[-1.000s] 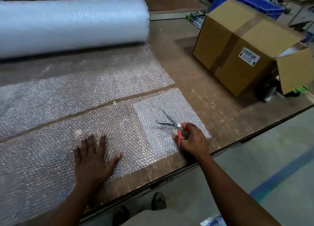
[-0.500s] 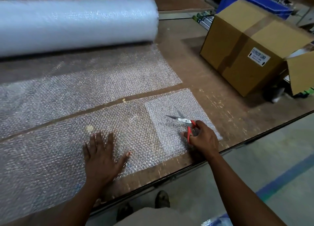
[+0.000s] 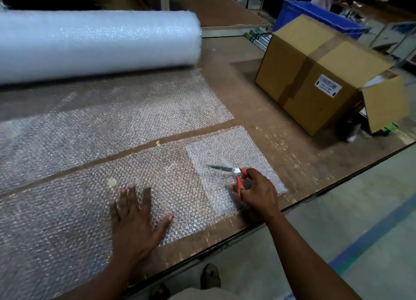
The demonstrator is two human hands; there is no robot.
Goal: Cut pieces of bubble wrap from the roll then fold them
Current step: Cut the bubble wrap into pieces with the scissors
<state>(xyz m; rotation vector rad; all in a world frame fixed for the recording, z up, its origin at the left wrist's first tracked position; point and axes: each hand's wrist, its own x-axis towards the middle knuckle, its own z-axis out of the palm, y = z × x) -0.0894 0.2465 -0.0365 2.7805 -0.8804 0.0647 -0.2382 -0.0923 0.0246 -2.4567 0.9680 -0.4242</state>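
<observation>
Nearest us, left hand lies flat on the cut strip, fingers straight and spread, same place as a second ago. Right hand grips the red-handled scissors, fingers curled through the loops; blades were apart a second ago, now read closed, tips swung leftward over the folded piece. We judge no cut underway; the strip gets sectioned or folded next. Strip: thin, clear, pebbled, limp. Folded piece: whiter, layered, squarish. Beyond a bare band of scuffed brown table, the uncut sheet runs to the roll, a fat milky cylinder. Far right, taped cardboard box, flap open
</observation>
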